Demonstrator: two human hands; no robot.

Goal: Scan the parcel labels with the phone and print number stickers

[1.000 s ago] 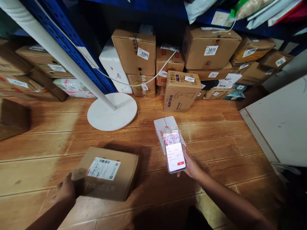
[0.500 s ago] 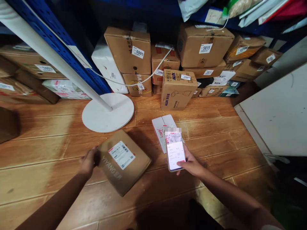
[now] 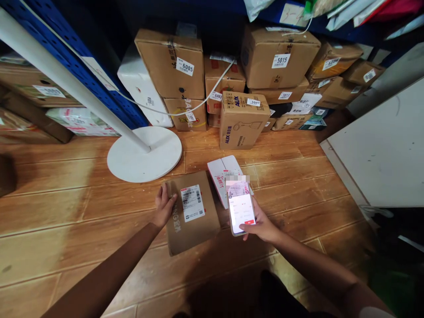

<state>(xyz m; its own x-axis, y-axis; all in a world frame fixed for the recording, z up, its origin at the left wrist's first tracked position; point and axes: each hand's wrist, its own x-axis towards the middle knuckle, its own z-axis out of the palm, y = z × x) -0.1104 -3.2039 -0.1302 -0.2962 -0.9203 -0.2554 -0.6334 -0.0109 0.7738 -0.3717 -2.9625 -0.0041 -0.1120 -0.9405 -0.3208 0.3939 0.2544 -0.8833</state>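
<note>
My left hand (image 3: 164, 206) grips the left edge of a brown cardboard box (image 3: 195, 233), its fingers over the top edge. A white shipping label (image 3: 193, 203) lies on the box's upper face. In my right hand (image 3: 264, 224) is a smartphone (image 3: 241, 216) with its screen lit, the thumb resting near the bottom of the screen. The phone's display shows a label picture at the top and a red button below. Partly hidden behind the phone, a white box (image 3: 218, 174) with red writing lies on the floor, close to the brown box's right side.
A white round stand base (image 3: 145, 154) with a slanting pole is at the left. Behind are several numbered cartons, including one marked 5015 (image 3: 281, 62) and an AUX carton (image 3: 243, 121). A white panel (image 3: 384, 154) stands at the right. A thin cable (image 3: 212, 90) hangs before the cartons.
The brown box has moved right and turned, carried by my left hand, and now sits close to the white box. My right hand keeps the phone over the white box; the view shifted slightly.
</note>
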